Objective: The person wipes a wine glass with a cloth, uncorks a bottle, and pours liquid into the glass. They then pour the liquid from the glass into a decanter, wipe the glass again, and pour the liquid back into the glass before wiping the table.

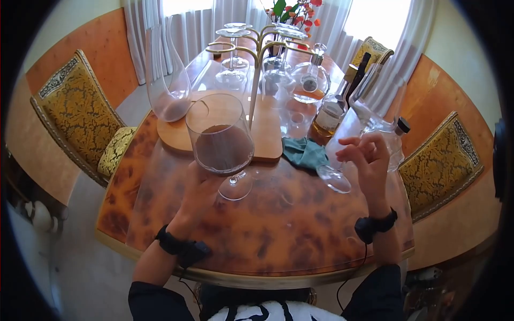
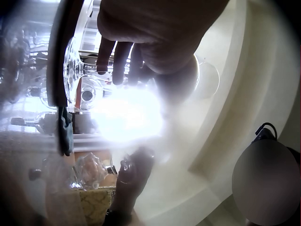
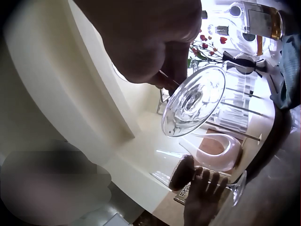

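Observation:
My left hand [image 1: 197,195] holds a large wine glass [image 1: 222,142] low on its bowl, near the stem. Dark brown liquid [image 1: 225,150] fills its lower part, and the clear foot [image 1: 234,187] shows beneath. On the other side, my right hand [image 1: 369,163] holds a second wine glass [image 1: 377,101], clear and tilted, its foot [image 1: 333,179] towards me. That foot [image 3: 195,101] appears large in the right wrist view, where the right fingers are partly hidden. Glare covers the middle of the left wrist view, beside the left fingers [image 2: 122,61].
A wooden board [image 1: 267,142] carries a brass stand [image 1: 257,64] with hanging glasses. At its left is a curved decanter [image 1: 168,96]. A green cloth [image 1: 305,153], an amber liquor bottle [image 1: 327,119] and a round decanter [image 1: 310,85] stand right of it. Patterned chairs [image 1: 80,107] flank the table [image 1: 257,224].

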The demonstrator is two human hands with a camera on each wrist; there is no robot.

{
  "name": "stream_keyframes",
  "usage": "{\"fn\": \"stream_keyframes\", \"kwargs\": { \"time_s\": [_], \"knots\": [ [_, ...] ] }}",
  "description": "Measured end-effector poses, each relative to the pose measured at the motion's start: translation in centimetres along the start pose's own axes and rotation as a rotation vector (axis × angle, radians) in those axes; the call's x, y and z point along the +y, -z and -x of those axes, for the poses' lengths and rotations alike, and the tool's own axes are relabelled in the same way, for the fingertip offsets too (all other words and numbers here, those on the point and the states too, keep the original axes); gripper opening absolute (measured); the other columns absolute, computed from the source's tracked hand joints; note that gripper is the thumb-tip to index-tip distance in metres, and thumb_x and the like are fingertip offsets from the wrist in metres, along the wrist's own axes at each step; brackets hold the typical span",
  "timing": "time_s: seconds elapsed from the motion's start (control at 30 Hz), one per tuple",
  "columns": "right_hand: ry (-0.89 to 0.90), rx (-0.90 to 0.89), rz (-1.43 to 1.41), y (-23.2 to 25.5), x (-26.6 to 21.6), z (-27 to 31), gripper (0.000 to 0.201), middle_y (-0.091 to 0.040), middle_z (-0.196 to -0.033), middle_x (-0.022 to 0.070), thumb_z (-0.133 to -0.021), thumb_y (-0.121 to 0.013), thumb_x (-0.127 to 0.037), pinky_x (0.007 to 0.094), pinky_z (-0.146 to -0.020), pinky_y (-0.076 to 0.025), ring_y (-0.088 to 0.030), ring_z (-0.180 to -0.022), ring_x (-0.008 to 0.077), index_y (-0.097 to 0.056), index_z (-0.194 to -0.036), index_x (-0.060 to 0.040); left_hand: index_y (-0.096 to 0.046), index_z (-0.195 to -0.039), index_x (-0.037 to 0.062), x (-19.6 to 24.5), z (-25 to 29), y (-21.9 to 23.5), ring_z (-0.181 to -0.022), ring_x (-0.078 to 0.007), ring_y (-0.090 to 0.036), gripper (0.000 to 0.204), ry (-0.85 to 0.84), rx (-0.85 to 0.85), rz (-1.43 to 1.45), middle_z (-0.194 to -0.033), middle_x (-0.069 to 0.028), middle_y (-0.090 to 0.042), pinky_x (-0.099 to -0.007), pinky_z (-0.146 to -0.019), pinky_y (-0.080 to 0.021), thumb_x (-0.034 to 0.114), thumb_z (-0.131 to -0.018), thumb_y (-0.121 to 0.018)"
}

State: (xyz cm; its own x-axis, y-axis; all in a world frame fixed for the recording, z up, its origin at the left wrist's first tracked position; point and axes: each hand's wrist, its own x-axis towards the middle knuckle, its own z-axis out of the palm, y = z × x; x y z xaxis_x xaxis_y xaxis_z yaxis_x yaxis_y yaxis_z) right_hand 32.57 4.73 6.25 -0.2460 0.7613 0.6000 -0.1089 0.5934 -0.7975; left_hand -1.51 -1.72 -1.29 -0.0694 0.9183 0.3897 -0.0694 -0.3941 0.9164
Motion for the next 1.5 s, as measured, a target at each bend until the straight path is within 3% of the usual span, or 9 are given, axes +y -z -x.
{"fn": "stream_keyframes", "kwargs": {
  "time_s": [0.2, 0.27, 0.6, 0.67, 1.0, 1.07, 1.3, 1.37, 1.5],
  "knots": [
    [-0.131, -0.119, 0.049, -4.5, 3.3, 4.1, 0.023, -0.070, -0.105, 0.0214, -0.097, -0.060, 0.007, 0.0379, -0.089, -0.060, -0.072, -0.101, 0.0290, -0.041, -0.104, -0.0030, -0.068, -0.116, -0.0099, 0.3, 0.1, 0.1, -0.103, -0.0261, -0.072, 0.026, -0.016, -0.020, -0.036, -0.107, -0.0187, -0.074, -0.0373, -0.092, -0.057, 0.004, -0.095, -0.062],
    [-0.103, -0.175, 0.019, -5.2, 4.5, 4.7, 0.024, -0.070, -0.103, 0.0205, -0.096, -0.061, 0.008, 0.0376, -0.090, -0.059, -0.072, -0.102, 0.0285, -0.041, -0.105, -0.0029, -0.068, -0.115, -0.0057, 0.7, 0.1, -0.3, -0.096, -0.0118, -0.065, 0.024, 0.005, -0.008, 0.025, -0.106, -0.0062, -0.073, -0.0279, -0.085, -0.052, 0.002, -0.092, -0.068],
    [-0.235, -0.346, 0.168, -6.8, 7.1, 6.5, 0.024, -0.071, -0.100, 0.0150, -0.095, -0.065, 0.005, 0.0352, -0.091, -0.058, -0.072, -0.106, 0.0272, -0.044, -0.103, -0.0028, -0.067, -0.113, -0.0066, 0.8, 0.1, -0.5, -0.094, -0.0114, -0.065, 0.024, -0.010, 0.013, -0.011, -0.104, -0.0070, -0.073, -0.0281, -0.082, -0.052, 0.000, -0.090, -0.065],
    [-0.249, -0.260, 0.068, -7.0, 8.0, 7.0, 0.028, -0.070, -0.101, 0.0098, -0.083, -0.074, 0.002, 0.0299, -0.077, -0.053, -0.066, -0.091, 0.0135, -0.058, -0.106, -0.0008, -0.067, -0.111, -0.0068, 0.9, 0.1, -0.4, -0.093, -0.0115, -0.065, 0.023, -0.027, 0.009, -0.078, -0.102, -0.0068, -0.073, -0.0276, -0.081, -0.052, 0.000, -0.090, -0.065],
    [-0.251, -0.248, -0.018, -7.3, 8.3, 7.0, 0.027, -0.071, -0.102, 0.0107, -0.085, -0.075, 0.000, 0.0300, -0.078, -0.054, -0.068, -0.095, 0.0149, -0.058, -0.106, 0.0001, -0.069, -0.107, -0.0065, 0.6, 0.2, -0.3, -0.088, -0.0104, -0.064, 0.019, -0.002, 0.035, -0.093, -0.096, -0.0054, -0.073, -0.0267, -0.078, -0.051, 0.002, -0.091, -0.063],
    [-0.216, -0.405, 0.113, -7.2, 7.3, 6.1, 0.030, -0.070, -0.106, 0.0180, -0.090, -0.071, 0.007, 0.0378, -0.090, -0.058, -0.072, -0.103, 0.0259, -0.045, -0.101, -0.0034, -0.069, -0.107, -0.0064, 0.4, 0.1, -0.2, -0.088, -0.0101, -0.063, 0.019, -0.008, 0.035, -0.039, -0.095, -0.0049, -0.072, -0.0266, -0.077, -0.050, 0.002, -0.091, -0.062],
    [-0.213, -0.367, -0.084, -7.0, 7.4, 5.4, 0.030, -0.072, -0.110, 0.0130, -0.085, -0.078, -0.004, 0.0299, -0.087, -0.054, -0.068, -0.103, 0.0154, -0.056, -0.105, -0.0006, -0.068, -0.106, -0.0071, 1.9, 0.3, -0.4, -0.086, -0.0092, -0.067, 0.018, 0.139, 0.071, -0.048, -0.095, -0.0061, -0.072, -0.0251, -0.073, -0.054, -0.002, -0.090, -0.061],
    [-0.229, -0.488, 0.051, -5.8, 8.1, 5.2, 0.033, -0.072, -0.113, 0.0133, -0.084, -0.080, -0.009, 0.0308, -0.089, -0.054, -0.068, -0.105, 0.0158, -0.056, -0.104, 0.0008, -0.068, -0.105, -0.0074, 1.7, 0.3, -0.3, -0.079, -0.0095, -0.069, 0.017, 0.196, 0.109, -0.034, -0.094, -0.0077, -0.072, -0.0241, -0.063, -0.057, -0.002, -0.091, -0.059],
    [-0.273, -0.527, 0.017, -4.1, 9.2, 5.3, 0.038, -0.072, -0.114, 0.0129, -0.083, -0.082, -0.014, 0.0317, -0.090, -0.054, -0.068, -0.105, 0.0158, -0.057, -0.106, 0.0023, -0.066, -0.108, -0.0075, 0.6, -0.2, 0.2, -0.073, -0.0113, -0.069, 0.018, -0.009, 0.042, -0.081, -0.093, -0.0089, -0.072, -0.0248, -0.057, -0.057, -0.002, -0.093, -0.057]
  ]
}}
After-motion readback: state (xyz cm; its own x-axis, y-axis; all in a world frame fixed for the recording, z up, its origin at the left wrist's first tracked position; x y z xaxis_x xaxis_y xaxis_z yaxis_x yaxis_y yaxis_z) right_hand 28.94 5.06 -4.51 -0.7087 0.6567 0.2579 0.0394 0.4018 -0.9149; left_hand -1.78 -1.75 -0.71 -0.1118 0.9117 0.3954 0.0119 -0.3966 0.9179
